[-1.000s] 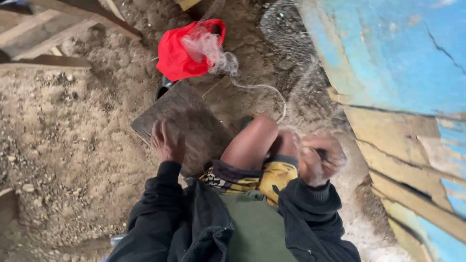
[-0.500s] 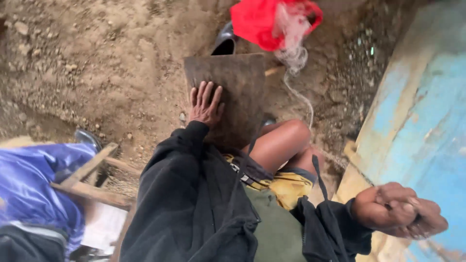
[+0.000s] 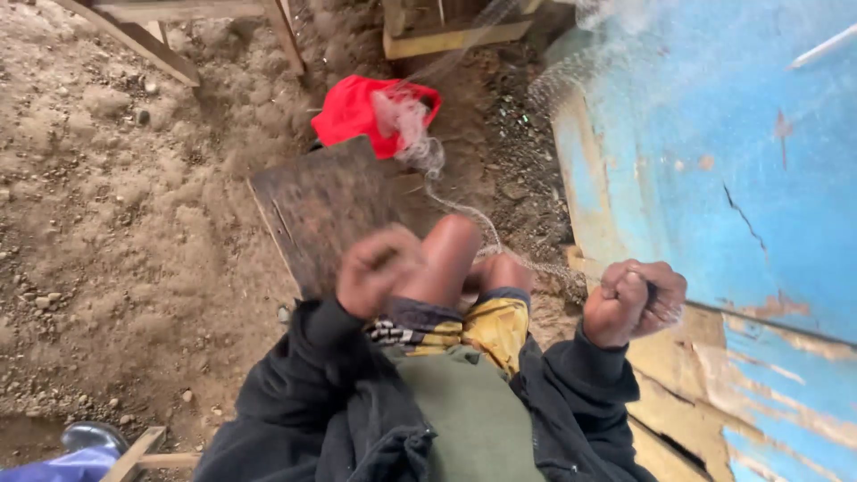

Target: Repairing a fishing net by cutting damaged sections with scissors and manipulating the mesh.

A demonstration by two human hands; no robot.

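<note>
Left hand: grip curled into a blurred fist above the worn wooden board.
Right hand: grip clamped on fine translucent netting.
Netting: trails across knees toward red cloth.

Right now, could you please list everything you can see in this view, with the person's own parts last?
wooden board: one, dark brown, on the dirt before the knees
red cloth: one, red, beyond the board
netting: one tuft, pale, on the cloth, strand trailing to the knees
blue wall: one, blue, flaking, at right
timber frame: pale wood, top left
boot: one, dark, bottom left
left hand: fist, blurred, above the board
right hand: clenched, by the wall
</note>
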